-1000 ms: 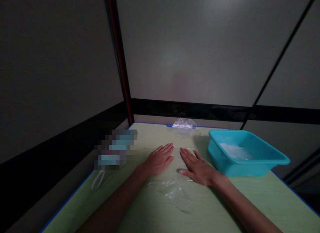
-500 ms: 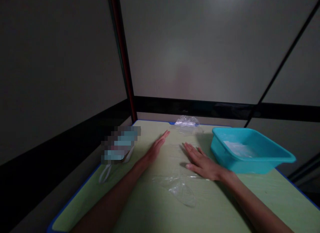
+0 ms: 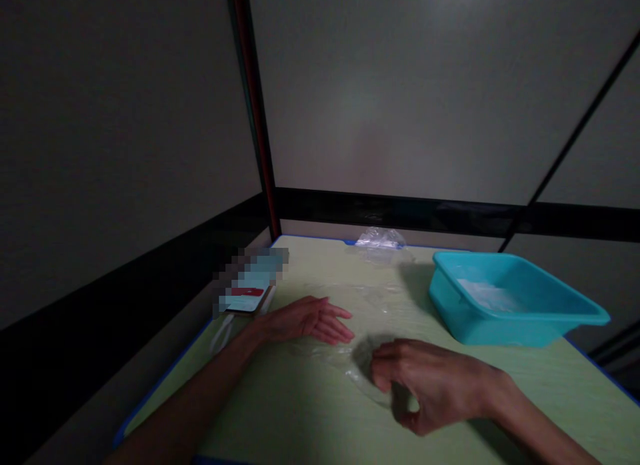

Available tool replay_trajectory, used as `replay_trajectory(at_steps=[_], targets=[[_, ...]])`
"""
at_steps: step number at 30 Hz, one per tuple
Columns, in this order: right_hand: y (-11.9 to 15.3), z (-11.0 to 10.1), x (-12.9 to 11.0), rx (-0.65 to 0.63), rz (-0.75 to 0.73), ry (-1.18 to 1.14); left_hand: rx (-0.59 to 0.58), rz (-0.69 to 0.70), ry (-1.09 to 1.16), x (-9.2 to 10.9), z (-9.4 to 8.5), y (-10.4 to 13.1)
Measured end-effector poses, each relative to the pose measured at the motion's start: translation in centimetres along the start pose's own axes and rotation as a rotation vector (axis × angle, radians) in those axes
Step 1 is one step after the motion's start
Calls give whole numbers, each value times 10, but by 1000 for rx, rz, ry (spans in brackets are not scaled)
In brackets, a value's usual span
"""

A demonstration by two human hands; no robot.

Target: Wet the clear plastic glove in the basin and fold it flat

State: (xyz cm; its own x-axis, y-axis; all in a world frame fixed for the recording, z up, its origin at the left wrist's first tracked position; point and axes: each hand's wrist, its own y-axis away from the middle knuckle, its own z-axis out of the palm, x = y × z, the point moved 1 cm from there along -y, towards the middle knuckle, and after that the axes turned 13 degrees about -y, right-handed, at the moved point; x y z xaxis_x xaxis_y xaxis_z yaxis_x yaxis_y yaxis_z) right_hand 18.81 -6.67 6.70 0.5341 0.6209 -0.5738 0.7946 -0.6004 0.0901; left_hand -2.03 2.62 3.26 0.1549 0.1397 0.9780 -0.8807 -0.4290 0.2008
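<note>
A thin clear plastic bag (image 3: 367, 298) lies flat on the pale green table (image 3: 290, 425), in front of me. Over its left part is my left hand (image 3: 313, 320), palm turned sideways, fingers stretched and slightly apart, holding nothing. My right hand (image 3: 433, 385) hovers near the bag's near right end, fingers curved, with a gap between thumb and fingertips and nothing visible between them.
A turquoise basin (image 3: 505, 322) with white, flat material inside stands at the right. Another crumpled clear plastic piece (image 3: 380, 244) rests at the table's far edge. At the left, a partly blurred phone (image 3: 250, 292) leans beside a white strap (image 3: 221, 335). Walls rise behind and left.
My left hand has come nearer and turned, with its fingers now pointing right. My right hand has moved toward me and its flat fingers have curled. The view has shifted slightly.
</note>
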Motion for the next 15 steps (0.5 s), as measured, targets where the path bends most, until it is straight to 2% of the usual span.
replay_trajectory(at_steps=[8,15], targets=[[-3,6,4,5,67,-8,-84,22,22,-8,-6,2],[0,-3,12,74,30,-232,-101,13,17,-10,-5,0]])
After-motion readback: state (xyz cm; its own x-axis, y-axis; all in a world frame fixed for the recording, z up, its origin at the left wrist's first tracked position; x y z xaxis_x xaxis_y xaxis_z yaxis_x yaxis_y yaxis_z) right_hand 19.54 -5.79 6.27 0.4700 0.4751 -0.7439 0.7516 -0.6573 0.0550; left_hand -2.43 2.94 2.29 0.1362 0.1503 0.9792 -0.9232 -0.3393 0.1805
